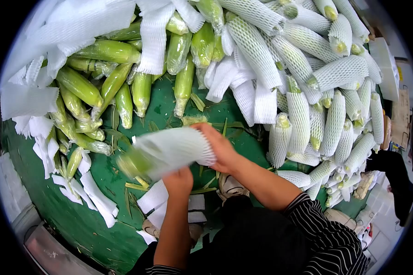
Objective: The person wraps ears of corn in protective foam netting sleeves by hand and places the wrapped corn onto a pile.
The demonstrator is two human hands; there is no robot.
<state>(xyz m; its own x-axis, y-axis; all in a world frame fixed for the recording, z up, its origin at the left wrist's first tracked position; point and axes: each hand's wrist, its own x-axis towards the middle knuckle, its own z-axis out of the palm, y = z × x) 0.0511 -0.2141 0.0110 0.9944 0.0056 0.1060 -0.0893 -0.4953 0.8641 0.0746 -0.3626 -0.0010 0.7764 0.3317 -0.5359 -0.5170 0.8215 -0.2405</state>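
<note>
An ear of corn (pixel 135 162) pokes out of the left end of a white foam net sleeve (pixel 170 149), both smeared by motion. My right hand (pixel 218 147) is closed round the sleeve's right end. From below, my left hand (pixel 178 181) grips the sleeved corn near its middle, its fingers partly hidden behind the netting. Beyond my hands lie plastic-wrapped ears of corn (pixel 80 86) in a loose pile. Flat, unfilled foam net sleeves (pixel 151 43) are draped over them, and a few more (pixel 94 192) lie at the left.
Corn ears in foam nets (pixel 298 121) are heaped along the right side. Husk scraps and corn silk (pixel 195 120) litter the green surface (pixel 156 103). A metal box (pixel 50 252) stands at lower left. Another person's dark-clothed limb (pixel 392 172) shows at the right edge.
</note>
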